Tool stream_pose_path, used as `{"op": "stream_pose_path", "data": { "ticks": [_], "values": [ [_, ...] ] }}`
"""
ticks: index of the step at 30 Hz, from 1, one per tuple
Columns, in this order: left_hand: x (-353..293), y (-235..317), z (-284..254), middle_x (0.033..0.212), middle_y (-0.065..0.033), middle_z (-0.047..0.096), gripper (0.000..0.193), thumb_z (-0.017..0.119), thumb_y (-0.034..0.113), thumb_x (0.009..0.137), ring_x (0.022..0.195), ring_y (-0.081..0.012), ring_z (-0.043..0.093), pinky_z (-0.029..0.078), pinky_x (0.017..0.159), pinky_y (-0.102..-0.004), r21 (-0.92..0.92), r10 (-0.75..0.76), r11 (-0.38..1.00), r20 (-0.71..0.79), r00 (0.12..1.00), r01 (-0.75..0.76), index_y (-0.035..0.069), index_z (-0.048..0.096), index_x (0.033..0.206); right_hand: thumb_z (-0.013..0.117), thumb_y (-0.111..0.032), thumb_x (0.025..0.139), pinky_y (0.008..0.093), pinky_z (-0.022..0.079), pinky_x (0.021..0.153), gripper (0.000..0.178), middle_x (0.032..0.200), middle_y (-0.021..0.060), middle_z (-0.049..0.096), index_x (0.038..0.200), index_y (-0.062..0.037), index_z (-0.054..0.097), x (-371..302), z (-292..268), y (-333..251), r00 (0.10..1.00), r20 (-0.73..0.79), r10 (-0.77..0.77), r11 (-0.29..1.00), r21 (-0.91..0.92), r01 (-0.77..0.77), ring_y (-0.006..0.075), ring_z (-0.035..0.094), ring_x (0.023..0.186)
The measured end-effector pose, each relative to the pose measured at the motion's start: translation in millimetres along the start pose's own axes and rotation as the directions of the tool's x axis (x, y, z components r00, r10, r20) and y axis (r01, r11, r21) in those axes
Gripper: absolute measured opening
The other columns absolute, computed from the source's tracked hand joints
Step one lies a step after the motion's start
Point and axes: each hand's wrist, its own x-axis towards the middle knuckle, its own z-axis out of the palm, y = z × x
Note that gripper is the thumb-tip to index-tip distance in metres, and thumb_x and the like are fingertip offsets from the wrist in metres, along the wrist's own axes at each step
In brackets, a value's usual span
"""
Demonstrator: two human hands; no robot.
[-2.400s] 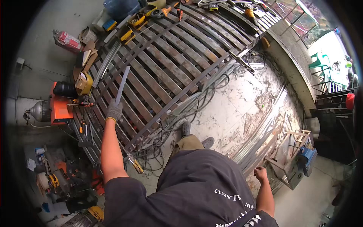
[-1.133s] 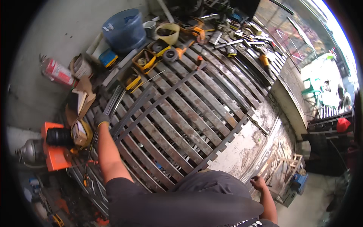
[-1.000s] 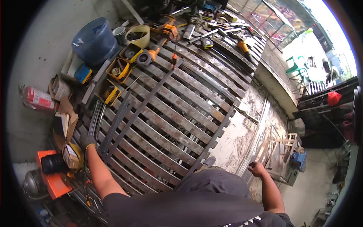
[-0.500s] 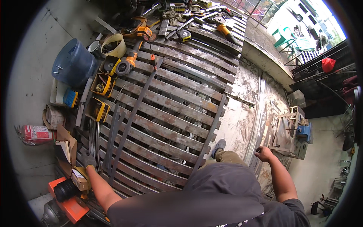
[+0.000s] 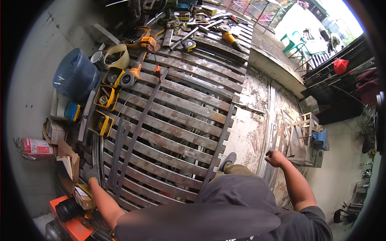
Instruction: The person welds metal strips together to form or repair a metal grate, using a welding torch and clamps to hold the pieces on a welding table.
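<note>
My left hand (image 5: 91,173), in a grey glove, reaches to the left edge of the slatted metal table (image 5: 173,138). It is beside a bundle of thin metal rods (image 5: 97,154) and just above a small opened cardboard box (image 5: 83,196); its fingers are too unclear to tell what they grip. Bare and held out over the floor on the right, my right hand (image 5: 274,158) has its fingers curled closed, with nothing visible in them. Long flat steel bars (image 5: 141,116) lie across the slats, right of the rods.
Yellow cut-open containers (image 5: 105,96), a blue bucket (image 5: 76,74) and an orange angle grinder (image 5: 134,72) line the table's left side. Further left is a red fire extinguisher (image 5: 38,148). A blue machine on a stand (image 5: 319,138) stands at right.
The view has shifted slightly, so the table and tools sit a little further left and lower. My left hand stays by the rods; my right hand stays raised, fingers curled.
</note>
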Motion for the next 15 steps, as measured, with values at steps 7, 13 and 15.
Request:
{"op": "stream_pose_path", "data": {
  "ticks": [7, 13, 15],
  "values": [
    [15.0, -32.6, -3.9, 0.1, -0.0251, 0.078, 0.04, 0.09, 0.029, 0.075, 0.092, -0.0444, 0.073, 0.056, 0.087, -0.05, -0.077, -0.023, 0.997, -0.131, 0.991, 0.013, -0.003, 0.079, 0.096, 0.077, -0.034, 0.097, 0.0463, 0.059, 0.096, 0.043, 0.115, 0.0237, 0.078, 0.124, -0.0015, 0.073, 9.4, 2.2, -9.4, 0.999, 0.014, -0.038, 0.996, 0.077, 0.037, 0.0396, 0.075, 0.109],
    [-6.7, 9.5, -23.5, 0.094, -0.0251, 0.068, 0.026, 0.075, 0.021, 0.093, 0.09, -0.0471, 0.066, 0.051, 0.085, -0.0543, -0.114, 0.09, 0.987, -0.184, 0.979, -0.112, -0.003, 0.067, 0.097, 0.078, -0.041, 0.093, 0.0464, 0.058, 0.102, 0.047, 0.121, 0.0245, 0.078, 0.121, -0.0036, 0.079, 12.8, 31.5, 57.7, 0.995, 0.053, 0.084, 0.996, -0.013, -0.083, 0.0416, 0.073, 0.116],
    [-25.5, 10.6, -35.8, 0.094, -0.0246, 0.066, 0.022, 0.071, 0.018, 0.096, 0.091, -0.0467, 0.065, 0.051, 0.085, -0.0547, -0.044, 0.129, 0.988, -0.32, 0.939, -0.15, -0.003, 0.067, 0.1, 0.076, -0.042, 0.093, 0.0461, 0.058, 0.103, 0.049, 0.124, 0.024, 0.077, 0.121, -0.0028, 0.08, 18.0, 34.1, 66.5, 0.986, 0.152, 0.072, 0.997, -0.042, -0.066, 0.0407, 0.073, 0.117]
  ]
}}
